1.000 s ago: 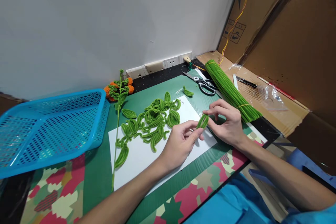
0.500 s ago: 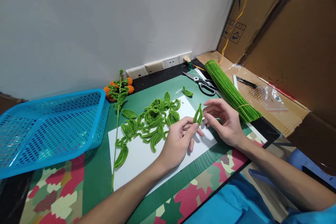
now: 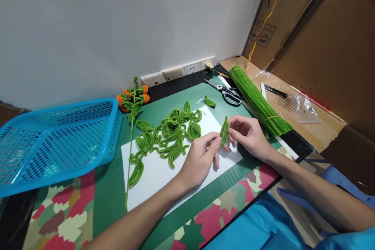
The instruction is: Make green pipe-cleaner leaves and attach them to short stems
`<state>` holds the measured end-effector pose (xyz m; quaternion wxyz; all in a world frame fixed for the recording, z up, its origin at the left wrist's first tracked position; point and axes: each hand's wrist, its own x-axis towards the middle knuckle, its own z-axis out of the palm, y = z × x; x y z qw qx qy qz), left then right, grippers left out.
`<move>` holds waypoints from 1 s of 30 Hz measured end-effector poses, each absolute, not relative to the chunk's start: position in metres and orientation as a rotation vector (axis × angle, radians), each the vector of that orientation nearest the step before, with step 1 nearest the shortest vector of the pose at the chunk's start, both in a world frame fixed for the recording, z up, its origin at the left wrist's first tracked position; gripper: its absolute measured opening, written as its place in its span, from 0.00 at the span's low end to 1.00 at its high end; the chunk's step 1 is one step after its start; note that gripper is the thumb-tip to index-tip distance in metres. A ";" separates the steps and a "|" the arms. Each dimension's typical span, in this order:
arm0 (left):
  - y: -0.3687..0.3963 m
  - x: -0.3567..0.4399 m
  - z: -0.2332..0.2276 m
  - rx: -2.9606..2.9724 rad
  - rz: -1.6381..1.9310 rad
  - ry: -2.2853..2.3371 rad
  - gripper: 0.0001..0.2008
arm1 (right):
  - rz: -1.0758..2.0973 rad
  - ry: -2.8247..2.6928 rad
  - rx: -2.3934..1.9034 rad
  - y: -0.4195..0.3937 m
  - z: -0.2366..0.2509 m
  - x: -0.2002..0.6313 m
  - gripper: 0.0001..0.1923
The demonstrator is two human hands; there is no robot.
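Note:
Between thumb and fingers, my left hand [image 3: 203, 156] grips the lower end of a green pipe-cleaner leaf [image 3: 224, 131], which stands nearly upright over the white sheet [image 3: 155, 191]. My right hand [image 3: 249, 134] pinches the same leaf along its right edge; its fingertips are partly hidden behind the leaf. To the left, a heap of fuzzy green leaves [image 3: 172, 131] lies on the sheet. One loose leaf [image 3: 210, 101] rests beyond it on the green mat [image 3: 181, 99]. A long green stem with leaves [image 3: 131, 136] lies along the sheet's left side.
A blue plastic basket [image 3: 102, 140] stands at the left. Orange pipe-cleaner pieces [image 3: 145, 99] lie by the wall. Black-handled scissors [image 3: 231, 96] and a tied bundle of green pipe cleaners [image 3: 258, 99] are at the back right. Beyond them, a pen [image 3: 275, 91] lies on cardboard [image 3: 316, 133].
My right hand has moved in to the leaf and now touches it. The leaf has shifted slightly right and turned, looking narrower. My left hand keeps its hold.

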<state>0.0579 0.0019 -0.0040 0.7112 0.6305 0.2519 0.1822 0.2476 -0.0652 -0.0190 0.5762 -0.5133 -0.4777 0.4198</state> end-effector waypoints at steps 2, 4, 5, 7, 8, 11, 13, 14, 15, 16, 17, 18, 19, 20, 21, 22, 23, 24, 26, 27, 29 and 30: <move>0.002 0.058 -0.003 1.415 0.401 0.564 0.17 | 1.017 -1.103 -1.200 -0.063 -0.018 0.248 0.17; 0.002 0.058 -0.003 1.433 0.402 0.566 0.18 | 1.051 -1.094 -1.201 -0.061 -0.016 0.248 0.20; 0.002 0.059 -0.003 1.442 0.407 0.566 0.19 | 1.065 -1.094 -1.203 -0.060 -0.015 0.248 0.21; 0.001 0.059 -0.004 1.457 0.413 0.566 0.19 | 1.082 -1.099 -1.206 -0.059 -0.014 0.248 0.22; 0.001 0.059 -0.004 1.462 0.409 0.568 0.20 | 1.087 -1.099 -1.205 -0.059 -0.014 0.248 0.22; 0.000 0.058 -0.004 1.470 0.379 0.573 0.18 | 1.091 -1.069 -1.192 -0.059 -0.015 0.247 0.19; 0.000 0.058 -0.004 1.481 0.365 0.580 0.16 | 1.066 -1.043 -1.196 -0.060 -0.016 0.247 0.18; 0.000 0.058 -0.004 1.489 0.362 0.586 0.16 | 1.045 -1.037 -1.204 -0.061 -0.016 0.246 0.17; 0.000 0.058 -0.004 1.496 0.358 0.594 0.16 | 1.023 -1.036 -1.214 -0.061 -0.016 0.246 0.17; 0.000 0.058 -0.004 1.501 0.358 0.601 0.17 | 1.002 -1.038 -1.224 -0.062 -0.016 0.246 0.17; 0.000 0.058 -0.004 1.504 0.361 0.609 0.17 | 0.984 -1.042 -1.233 -0.062 -0.016 0.246 0.17; -0.001 0.058 -0.004 1.503 0.368 0.618 0.16 | 0.969 -1.045 -1.240 -0.063 -0.016 0.246 0.17; -0.001 0.058 -0.005 1.496 0.381 0.627 0.15 | 0.956 -1.050 -1.247 -0.063 -0.017 0.246 0.16; -0.002 0.058 -0.005 1.482 0.396 0.639 0.14 | 0.944 -1.057 -1.255 -0.064 -0.017 0.246 0.16; -0.002 0.058 -0.005 1.463 0.410 0.651 0.13 | 0.934 -1.068 -1.264 -0.064 -0.017 0.246 0.15; -0.002 0.058 -0.005 1.440 0.422 0.661 0.14 | 0.928 -1.088 -1.272 -0.064 -0.017 0.245 0.15; -0.002 0.058 -0.005 1.416 0.433 0.669 0.14 | 0.927 -1.114 -1.280 -0.065 -0.017 0.245 0.14; -0.002 0.058 -0.006 1.393 0.443 0.674 0.15 | 0.927 -1.145 -1.286 -0.065 -0.016 0.244 0.13; -0.002 0.058 -0.007 1.357 0.461 0.678 0.14 | 0.923 -1.203 -1.296 -0.066 -0.015 0.242 0.11; -0.002 0.058 -0.007 1.343 0.471 0.680 0.14 | 0.918 -1.227 -1.301 -0.067 -0.014 0.242 0.10; -0.002 0.059 -0.009 1.322 0.496 0.688 0.14 | 0.887 -1.258 -1.311 -0.068 -0.013 0.240 0.08; -0.001 0.059 -0.009 1.313 0.513 0.693 0.14 | 0.862 -1.268 -1.316 -0.069 -0.013 0.239 0.07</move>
